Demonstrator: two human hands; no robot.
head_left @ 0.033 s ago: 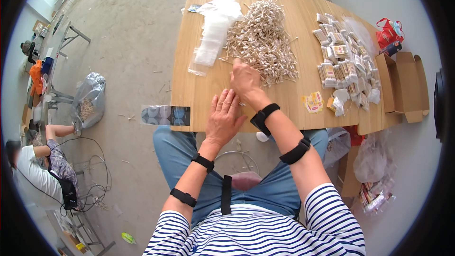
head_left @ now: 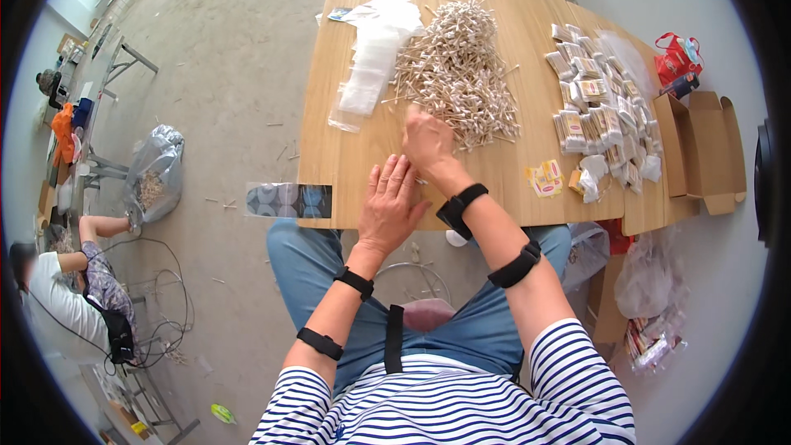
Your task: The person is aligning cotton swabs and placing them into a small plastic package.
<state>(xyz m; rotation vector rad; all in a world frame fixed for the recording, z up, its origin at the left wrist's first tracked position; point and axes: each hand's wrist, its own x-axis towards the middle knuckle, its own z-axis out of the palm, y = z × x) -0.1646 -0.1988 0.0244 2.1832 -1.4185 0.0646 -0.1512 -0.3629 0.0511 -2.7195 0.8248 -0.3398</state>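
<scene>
A large heap of cotton swabs [head_left: 461, 66] covers the middle of the wooden table. At its near left edge is my right hand [head_left: 428, 142], its fingers curled together; the fingertips are turned away, so whatever they pinch is hidden. My left hand [head_left: 387, 202] lies flat on the tabletop near the front edge, fingers stretched out and touching the right wrist. A few white swab tips [head_left: 422, 181] show between the two hands. Clear plastic bags [head_left: 367, 78] lie stacked left of the heap.
Packed swab bundles [head_left: 593, 107] pile up on the right, with yellow-and-white cards [head_left: 544, 179] nearer me. Beyond stands an open cardboard box [head_left: 704, 148] beside a red bag [head_left: 677, 56]. A dark patterned sheet [head_left: 288, 200] overhangs the left corner. Another person [head_left: 74, 305] sits far left.
My right hand has shifted very slightly toward me and to the right. The left hand stays flat in the same place.
</scene>
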